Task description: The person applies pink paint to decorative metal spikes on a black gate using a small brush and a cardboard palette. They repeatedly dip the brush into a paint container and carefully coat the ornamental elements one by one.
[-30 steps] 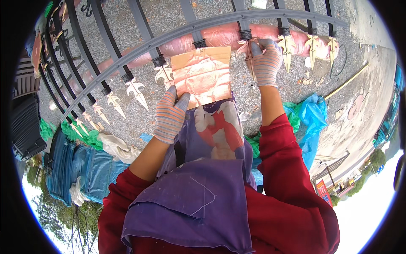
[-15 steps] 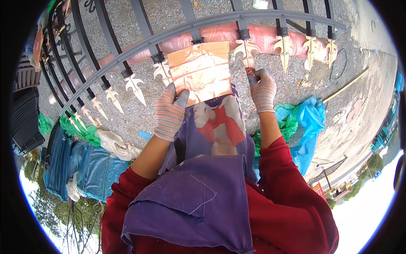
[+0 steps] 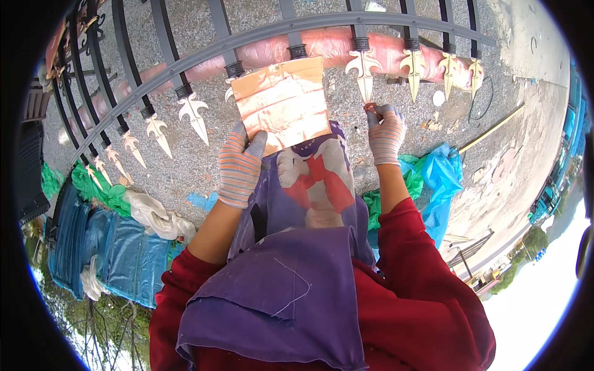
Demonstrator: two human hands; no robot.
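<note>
My left hand (image 3: 240,168), in a striped knit glove, grips the lower left corner of a creased, shiny copper-coloured sheet (image 3: 281,102) between thumb and fingers. My right hand (image 3: 388,135), gloved alike, pinches a small reddish-brown scrap (image 3: 370,106) whose kind I cannot make out. That scrap is just below the tip of a pale gold spear-shaped finial (image 3: 364,71) on a dark metal fence (image 3: 297,23). Part of another finial, left of that one, is hidden behind the sheet. Several more finials, pale to gold, point toward me along the curved rail.
A long roll in pink plastic wrap (image 3: 328,46) lies under the fence. Blue-wrapped bundles (image 3: 139,247) stand at the left, beside green and white plastic. Blue and green sheeting (image 3: 442,185) lies to the right, near a thin yellow stick (image 3: 493,128). The ground is gravelly.
The view has shifted slightly. My right hand's pinched scrap has moved down off the finial, to just below its tip. The sheet stays in my left hand, tilted a little differently.
</note>
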